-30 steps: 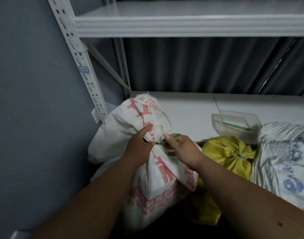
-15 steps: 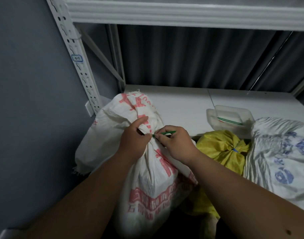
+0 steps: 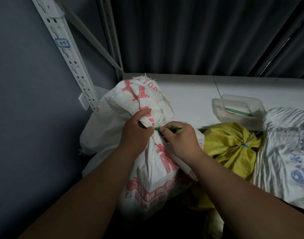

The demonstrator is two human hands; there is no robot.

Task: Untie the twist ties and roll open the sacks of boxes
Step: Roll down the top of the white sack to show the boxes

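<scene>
Head view, left hand (image 3: 136,133) gripping sack (image 3: 153,169) neck, right hand (image 3: 180,142) pinching green tie (image 3: 173,128)

Both forearms are bare, no sleeves in view; the left hand (image 3: 136,133) and right hand (image 3: 180,140) wear no gloves, rings or watch.

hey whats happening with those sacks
A person is undoing the green twist tie on the neck of a white sack with red print. The left hand grips the bunched neck while the right hand pinches the tie's free end. The tie is not off yet. Beside it, a yellow sack is tied with a blue tie, and a white sack with blue print lies to the right.
</scene>
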